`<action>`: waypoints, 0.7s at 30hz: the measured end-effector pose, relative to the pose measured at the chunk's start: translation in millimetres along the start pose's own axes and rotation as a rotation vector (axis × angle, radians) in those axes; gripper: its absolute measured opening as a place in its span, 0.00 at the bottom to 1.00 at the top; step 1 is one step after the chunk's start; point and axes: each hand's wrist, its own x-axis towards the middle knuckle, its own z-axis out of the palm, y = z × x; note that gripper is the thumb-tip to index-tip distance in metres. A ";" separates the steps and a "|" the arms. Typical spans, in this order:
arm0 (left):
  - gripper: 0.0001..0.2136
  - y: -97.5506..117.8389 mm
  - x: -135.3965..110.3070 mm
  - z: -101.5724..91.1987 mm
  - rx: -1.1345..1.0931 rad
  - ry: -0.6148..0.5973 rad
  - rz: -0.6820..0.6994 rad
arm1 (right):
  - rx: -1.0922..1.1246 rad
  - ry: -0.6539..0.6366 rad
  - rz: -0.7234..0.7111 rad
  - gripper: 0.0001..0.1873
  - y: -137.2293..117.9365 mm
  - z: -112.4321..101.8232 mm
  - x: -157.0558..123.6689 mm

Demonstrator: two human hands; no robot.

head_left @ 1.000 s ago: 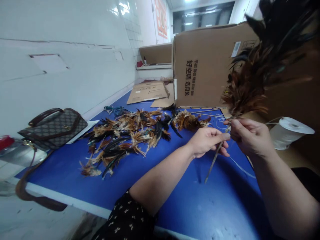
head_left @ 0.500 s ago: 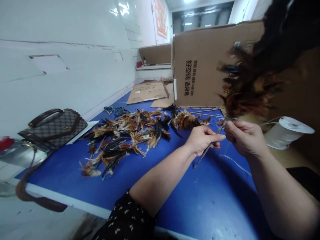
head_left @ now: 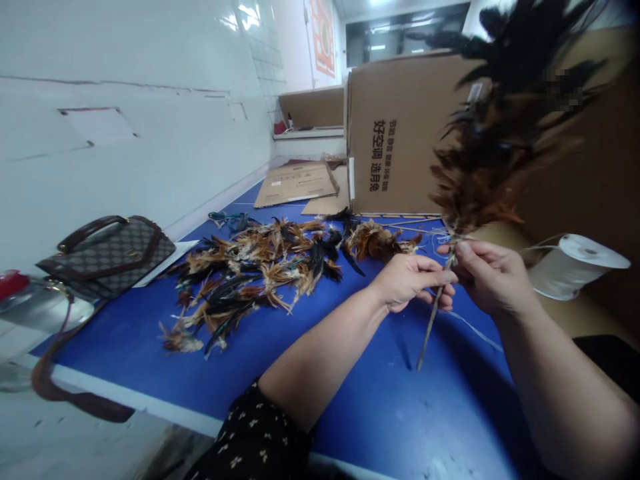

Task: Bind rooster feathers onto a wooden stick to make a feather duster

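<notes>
A feather duster (head_left: 480, 180) with black and brown plumes stands tilted in front of me, its thin stick (head_left: 427, 337) pointing down towards the table. My left hand (head_left: 415, 281) pinches the stick between thumb and fingers. Just above it, my right hand (head_left: 493, 272) is closed at the base of the feathers, thumb on top. Pale string (head_left: 473, 327) trails from there across the table, and a spool of white string (head_left: 567, 273) stands to the right of my right hand. The feathers partly hide the box behind them.
Loose brown and black feathers (head_left: 270, 267) lie in a spread pile on the blue table (head_left: 350, 393). A large cardboard box (head_left: 400, 133) stands behind, with flat cardboard (head_left: 295, 185) beside it. A handbag (head_left: 113, 257) and a red-capped bottle (head_left: 40, 310) are at left.
The duster has turned between my hands: its stick's lower end swung right and now points more steeply down. The plumes tipped a little left and show more sharply. Both hands stay nearly in place.
</notes>
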 end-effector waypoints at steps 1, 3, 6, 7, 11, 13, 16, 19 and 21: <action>0.30 -1.7 1.7 0.1 0.002 0.047 0.003 | -0.006 -0.002 0.002 0.26 1.7 0.7 0.4; 0.30 -5.4 5.1 1.2 0.002 0.136 0.019 | -0.036 -0.005 0.011 0.25 5.5 0.7 1.3; 0.29 -9.2 8.2 3.4 0.051 0.242 0.057 | -0.098 -0.011 0.007 0.25 11.1 -0.9 2.3; 0.28 -9.7 8.5 4.1 0.087 0.285 0.080 | -0.108 -0.016 0.007 0.25 12.3 -1.0 2.6; 0.27 -7.7 7.0 5.0 0.196 0.358 0.132 | -0.068 0.000 0.015 0.26 10.8 1.9 2.8; 0.27 -5.3 5.5 3.9 0.153 0.230 0.081 | -0.039 0.026 0.011 0.26 6.7 3.4 2.3; 0.29 -2.6 3.7 0.1 0.059 0.010 0.053 | -0.007 0.043 0.027 0.26 0.4 2.3 1.8; 0.30 -2.6 3.4 -4.5 0.013 -0.045 0.079 | -0.007 -0.005 0.032 0.26 -2.2 -2.6 2.5; 0.31 -3.5 4.2 -6.2 0.003 -0.020 0.063 | -0.023 -0.032 0.010 0.25 -2.3 -7.0 3.8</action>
